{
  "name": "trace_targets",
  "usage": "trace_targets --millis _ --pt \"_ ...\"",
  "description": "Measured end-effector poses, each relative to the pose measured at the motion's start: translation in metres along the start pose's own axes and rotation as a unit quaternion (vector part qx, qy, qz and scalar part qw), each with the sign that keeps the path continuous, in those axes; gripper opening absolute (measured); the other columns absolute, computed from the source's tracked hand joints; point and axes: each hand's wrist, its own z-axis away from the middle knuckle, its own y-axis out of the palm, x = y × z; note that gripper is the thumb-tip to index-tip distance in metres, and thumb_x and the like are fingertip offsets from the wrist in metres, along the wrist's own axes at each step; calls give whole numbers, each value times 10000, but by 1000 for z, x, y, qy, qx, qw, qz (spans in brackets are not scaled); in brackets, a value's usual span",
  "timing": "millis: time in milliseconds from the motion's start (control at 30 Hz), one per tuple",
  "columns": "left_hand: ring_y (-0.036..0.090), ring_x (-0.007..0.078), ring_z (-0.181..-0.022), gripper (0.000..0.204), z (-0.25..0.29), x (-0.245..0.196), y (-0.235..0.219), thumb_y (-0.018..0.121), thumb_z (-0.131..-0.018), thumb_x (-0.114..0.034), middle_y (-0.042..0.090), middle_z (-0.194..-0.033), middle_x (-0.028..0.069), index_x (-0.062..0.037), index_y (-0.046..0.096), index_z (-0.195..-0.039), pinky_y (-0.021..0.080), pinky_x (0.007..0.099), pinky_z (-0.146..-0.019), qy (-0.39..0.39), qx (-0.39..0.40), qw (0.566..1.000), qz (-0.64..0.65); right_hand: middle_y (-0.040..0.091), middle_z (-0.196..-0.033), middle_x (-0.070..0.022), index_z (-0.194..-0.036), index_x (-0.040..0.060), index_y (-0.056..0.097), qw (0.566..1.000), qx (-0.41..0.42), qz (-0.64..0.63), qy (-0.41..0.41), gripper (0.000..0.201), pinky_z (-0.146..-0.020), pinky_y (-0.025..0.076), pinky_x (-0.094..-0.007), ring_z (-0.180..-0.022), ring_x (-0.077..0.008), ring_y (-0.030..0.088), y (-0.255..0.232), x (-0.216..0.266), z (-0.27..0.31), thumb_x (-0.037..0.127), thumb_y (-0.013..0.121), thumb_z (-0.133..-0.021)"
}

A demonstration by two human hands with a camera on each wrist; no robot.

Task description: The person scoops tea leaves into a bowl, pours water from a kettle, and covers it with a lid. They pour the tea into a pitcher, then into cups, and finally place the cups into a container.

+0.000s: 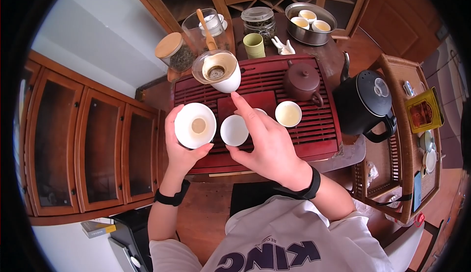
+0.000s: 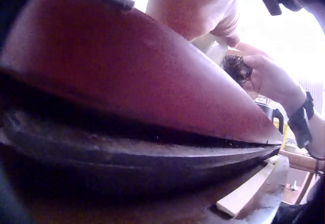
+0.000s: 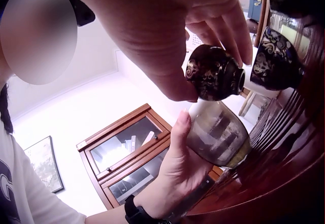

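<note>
My left hand (image 1: pixel 182 155) grips a larger bowl-like cup (image 1: pixel 182 128), white inside with a small brownish round patch at its bottom. Just right of it, my right hand (image 1: pixel 274 147) pinches a small white-lined cup (image 1: pixel 234 130) between thumb and fingers. The right wrist view shows that small cup's dark patterned outside (image 3: pixel 210 74), tilted above the left hand's cup (image 3: pixel 218 140). A second patterned cup (image 3: pixel 274 61) stands beyond the fingers. On the red slatted tray (image 1: pixel 314 147), a cup of pale liquid (image 1: pixel 288 114) sits right of my right hand.
A strainer (image 1: pixel 216 71) rests on a white vessel (image 1: pixel 229 82) at the tray's back left. The brown teapot (image 1: pixel 302 80) is back right, with a black kettle (image 1: pixel 365 97) beside the tray. Behind stand jars, a green cup (image 1: pixel 254 46) and a metal bowl (image 1: pixel 314 37) holding several cups.
</note>
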Motion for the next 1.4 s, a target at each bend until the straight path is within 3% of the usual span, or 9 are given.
trace_targets --millis 467,900,1067,1300,1367,1400 --pt "571 240 -1227 1023 -11 -27 4 918 -609 -85 544 -1331 124 -47 361 -1466 487 388 -1034 -3 7 994 -105 627 -999 -136 -1555 41 282 1000 10 8 8 1024 -714 559 -395 -841 -316 650 1 -5 1 69 810 -678" --pt "570 284 -1243 1004 -35 -77 -7 948 -582 -151 544 -1356 153 -45 423 -1431 476 407 -1044 15 77 954 -290 626 -1004 -170 -1564 7 225 999 36 -34 4 1050 -690 558 -411 -847 -341 657 9 -2 -10 99 812 -699" --pt "546 348 -1251 996 -41 -89 -10 951 -581 -173 536 -1368 159 -52 435 -1425 463 441 -1045 90 113 912 -385 626 -995 -183 -1569 3 202 998 39 -54 -11 1061 -700 558 -419 -849 -354 657 10 0 -13 96 808 -703" --pt "552 376 -1215 953 -51 -101 -12 950 -587 -178 545 -1344 174 -50 467 -1399 461 454 -1027 183 118 875 -433 628 -1014 -199 -1579 2 149 995 40 -94 -16 1098 -719 554 -432 -863 -369 658 12 2 -15 75 805 -701" --pt "557 377 -1201 927 -54 -104 -11 942 -589 -167 552 -1325 175 -45 475 -1381 463 469 -1011 259 135 840 -456 628 -1021 -204 -1580 1 142 994 38 -103 -11 1103 -721 553 -434 -867 -372 659 12 4 -16 69 805 -701" --pt "557 377 -1201 927 -55 -105 -11 942 -589 -167 552 -1325 175 -45 475 -1381 463 469 -1011 260 136 840 -457 629 -1028 -209 -1580 -1 137 993 32 -109 -13 1104 -725 554 -434 -872 -375 659 12 5 -16 66 804 -702"
